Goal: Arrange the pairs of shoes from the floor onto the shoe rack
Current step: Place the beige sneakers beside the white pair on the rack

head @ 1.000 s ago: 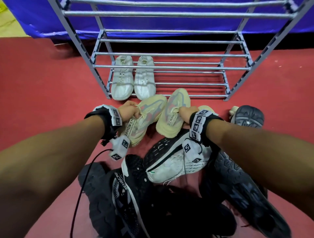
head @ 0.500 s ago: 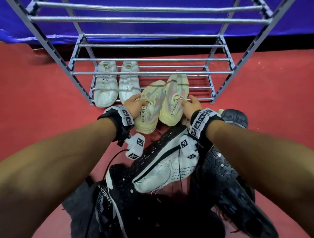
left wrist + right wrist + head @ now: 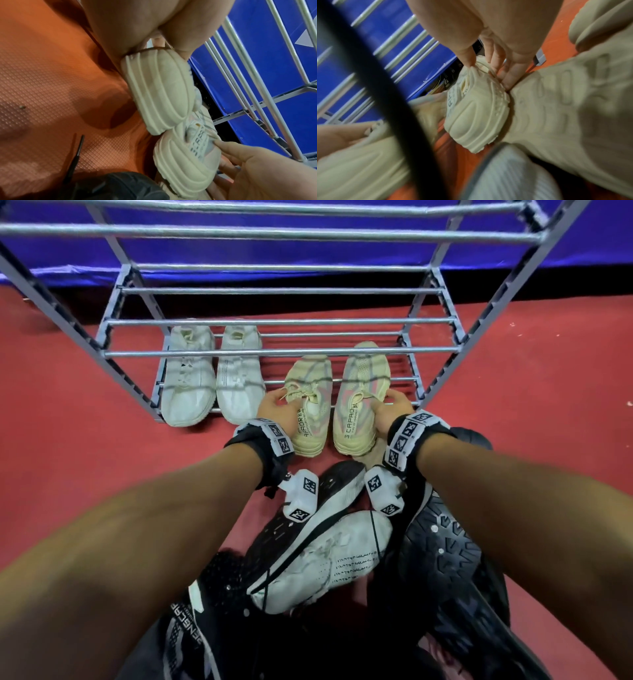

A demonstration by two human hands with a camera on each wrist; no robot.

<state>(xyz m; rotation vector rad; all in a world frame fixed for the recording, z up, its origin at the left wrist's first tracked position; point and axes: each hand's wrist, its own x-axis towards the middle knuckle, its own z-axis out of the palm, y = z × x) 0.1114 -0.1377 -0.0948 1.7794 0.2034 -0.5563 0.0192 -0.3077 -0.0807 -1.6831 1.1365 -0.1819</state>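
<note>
A cream pair of sneakers with pink stripes lies with its toes on the lowest bars of the grey shoe rack point(image 3: 281, 352) and its heels sticking out over the red floor. My left hand point(image 3: 279, 405) grips the left cream shoe point(image 3: 310, 392) at its collar. My right hand point(image 3: 390, 405) pinches the collar of the right cream shoe point(image 3: 361, 381). In the left wrist view the left shoe's ribbed heel point(image 3: 159, 94) hangs below my palm. The right wrist view shows my thumb and fingers on the right shoe's heel point(image 3: 477, 115).
A white pair point(image 3: 186, 378) sits at the left of the same shelf. Behind my wrists a pile lies on the floor: a black-and-white sneaker point(image 3: 318, 549), a black shoe sole-up point(image 3: 455, 570), a black lettered shoe point(image 3: 191, 635). Upper shelves hold nothing.
Both hands have carried the cream pair forward from the floor onto the lowest shelf, to the right of the white pair. My head has leaned closer to the rack.
</note>
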